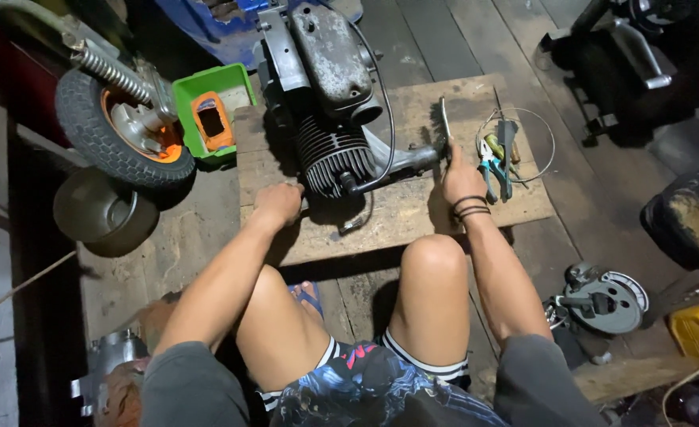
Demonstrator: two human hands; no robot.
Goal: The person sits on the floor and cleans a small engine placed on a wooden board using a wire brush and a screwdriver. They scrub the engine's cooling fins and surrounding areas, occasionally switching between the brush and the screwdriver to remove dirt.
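board: big rough wooden slab (413, 213) on the plank floor, everything sits on it
engine: grimy old finned motor (330, 95) lying across the board's far-left part – fins facing me
wheel: small tyre with orange hub (116, 130) off to the left, green tub (207, 99) just beside it
left hand: (277, 202) curled into a fist, pressed on the board right at the engine fins
right hand: (460, 175) wrapped around a long metal tool (445, 126) – its far end points away from me
pliers: blue-handled pair (492, 170) just right of that hand
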